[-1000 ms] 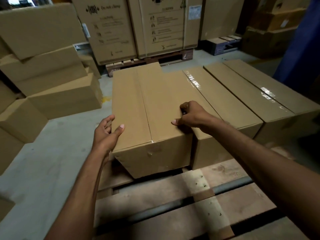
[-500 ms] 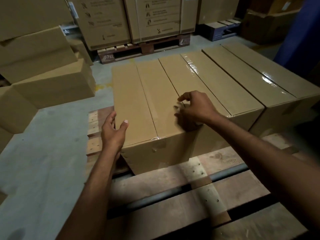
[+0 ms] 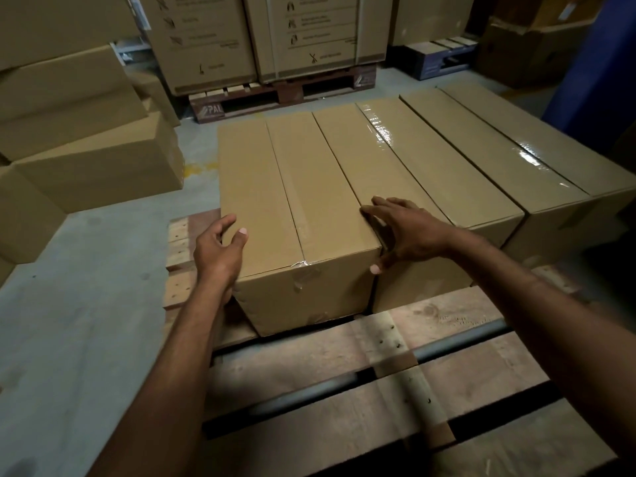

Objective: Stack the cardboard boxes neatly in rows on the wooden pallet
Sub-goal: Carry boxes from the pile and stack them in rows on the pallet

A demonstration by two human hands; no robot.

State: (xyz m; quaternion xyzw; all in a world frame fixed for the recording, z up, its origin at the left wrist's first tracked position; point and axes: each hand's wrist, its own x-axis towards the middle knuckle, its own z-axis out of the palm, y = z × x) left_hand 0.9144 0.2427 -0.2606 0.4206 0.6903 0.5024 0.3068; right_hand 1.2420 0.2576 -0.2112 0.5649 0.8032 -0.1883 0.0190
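Leftmost box (image 3: 292,201) between left hand (image 3: 218,251) and right hand (image 3: 409,235), grip seemingly loose.

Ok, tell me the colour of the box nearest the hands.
Plain tan-brown: the cardboard box has no print on it, shown best in the head view.

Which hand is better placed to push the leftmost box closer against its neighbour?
Left, probably. The left hand is at the free outer side of the leftmost box, so it can press toward the neighbouring box. The right hand rests over the seam between them.
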